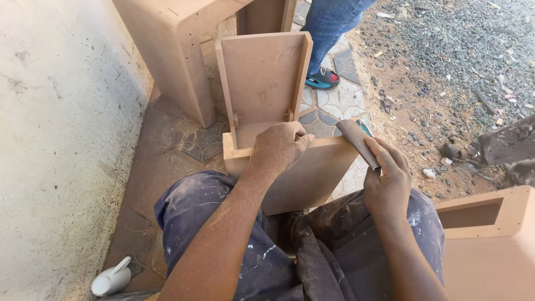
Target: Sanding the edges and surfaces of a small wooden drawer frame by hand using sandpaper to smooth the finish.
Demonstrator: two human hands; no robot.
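On a dusty patterned floor (329, 108) beside a pale wall (61, 139), the left hand (278, 147) grips the top edge of a fibreboard box (267, 95) braced against the knees, while the right hand (387, 181) pinches folded sandpaper (356, 139) at that edge. Sanding looks underway; steady bracing matters.

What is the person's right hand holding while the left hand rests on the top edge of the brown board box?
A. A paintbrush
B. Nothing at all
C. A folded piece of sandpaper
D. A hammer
C: the right hand grips a folded brown sheet of sandpaper at the corner of the board box, while the left hand grips the box's top edge.
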